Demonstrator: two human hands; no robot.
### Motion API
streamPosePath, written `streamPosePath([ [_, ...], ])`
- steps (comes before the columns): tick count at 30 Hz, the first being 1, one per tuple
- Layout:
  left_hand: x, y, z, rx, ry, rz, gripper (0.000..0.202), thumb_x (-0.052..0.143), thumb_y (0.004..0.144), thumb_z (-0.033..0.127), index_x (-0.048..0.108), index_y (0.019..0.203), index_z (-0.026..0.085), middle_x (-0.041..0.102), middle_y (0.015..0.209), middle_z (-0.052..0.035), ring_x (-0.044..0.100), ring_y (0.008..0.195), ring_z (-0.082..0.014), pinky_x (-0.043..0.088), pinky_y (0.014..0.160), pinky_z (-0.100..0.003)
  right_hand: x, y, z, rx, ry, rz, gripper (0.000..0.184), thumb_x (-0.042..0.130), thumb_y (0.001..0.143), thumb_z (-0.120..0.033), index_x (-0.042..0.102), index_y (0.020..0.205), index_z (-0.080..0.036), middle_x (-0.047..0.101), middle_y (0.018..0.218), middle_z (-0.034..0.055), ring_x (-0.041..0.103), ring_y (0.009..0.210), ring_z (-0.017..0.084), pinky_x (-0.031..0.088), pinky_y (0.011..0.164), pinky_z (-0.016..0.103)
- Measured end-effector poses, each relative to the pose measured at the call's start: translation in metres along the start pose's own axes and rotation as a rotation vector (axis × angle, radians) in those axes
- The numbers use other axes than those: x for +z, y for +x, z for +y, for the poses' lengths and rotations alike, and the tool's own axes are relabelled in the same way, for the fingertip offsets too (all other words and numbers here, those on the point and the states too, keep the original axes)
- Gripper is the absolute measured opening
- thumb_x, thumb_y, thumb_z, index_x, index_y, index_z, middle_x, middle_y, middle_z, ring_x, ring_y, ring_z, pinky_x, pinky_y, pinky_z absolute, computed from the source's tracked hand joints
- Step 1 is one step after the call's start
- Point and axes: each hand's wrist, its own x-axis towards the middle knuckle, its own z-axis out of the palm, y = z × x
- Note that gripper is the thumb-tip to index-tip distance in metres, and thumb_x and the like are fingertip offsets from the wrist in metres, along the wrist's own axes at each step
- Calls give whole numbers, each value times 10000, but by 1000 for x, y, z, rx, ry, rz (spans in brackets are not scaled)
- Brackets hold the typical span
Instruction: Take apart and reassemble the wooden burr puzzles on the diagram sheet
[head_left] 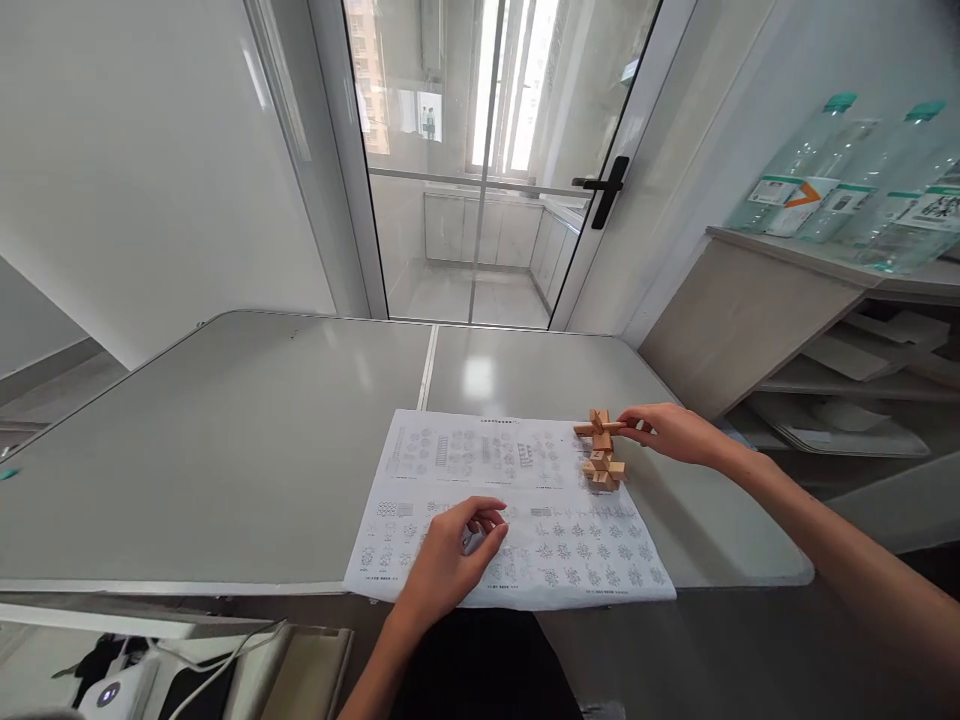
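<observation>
A printed instruction sheet (517, 500) with many small diagrams lies on the grey table (225, 450). On its right part stands a wooden interlocking puzzle (602, 455) of notched bars. My right hand (671, 432) reaches in from the right and pinches the end of the puzzle's top bar. My left hand (450, 560) rests on the near part of the sheet with its fingers curled loosely; nothing shows in them.
A shelf unit (787, 330) stands at the right with several plastic water bottles (862, 180) lying on top. A glass door with a black handle (604, 188) is behind the table. Cables and a white device (112, 690) lie below the near edge at left.
</observation>
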Motion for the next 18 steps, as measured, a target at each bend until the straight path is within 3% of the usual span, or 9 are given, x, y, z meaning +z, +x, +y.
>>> streamPosePath([
  [4,0,-1,0,-12,-18,4,223,617,1025,400,708,1177,265,767,1019,-25,691,909,-196,583,822,-324,-4,11,-5,-31,-26,0,353,528,1010,-516,781,932,-282,800,785,48,704,668,244,413,557,309],
  [8,1,-2,0,-23,-42,9,212,626,1020,392,709,1164,261,769,1014,-27,687,923,-200,579,842,-333,-7,18,-24,-80,-46,70,383,479,1045,-517,766,1000,-267,819,917,80,702,706,247,437,607,328],
  [11,1,-3,0,-38,-64,8,227,625,1022,410,705,1174,261,763,1021,-30,682,929,-204,576,860,-349,-7,11,-58,-176,-8,214,404,456,1081,-534,741,1032,-252,815,972,84,672,628,212,446,590,327],
  [14,1,-3,-1,-70,-75,38,320,653,1009,449,652,1286,288,732,1151,-44,671,959,-210,579,864,-369,-1,-5,-102,-323,117,233,320,484,1113,-464,704,1082,-234,793,966,64,651,615,174,457,593,307],
  [18,2,-3,-6,-87,-65,117,706,839,866,470,487,1464,341,623,1367,-84,651,1078,-261,586,901,-427,21,-28,-149,-422,297,214,196,509,1126,-343,677,1107,-241,768,964,45,631,627,157,457,615,297],
])
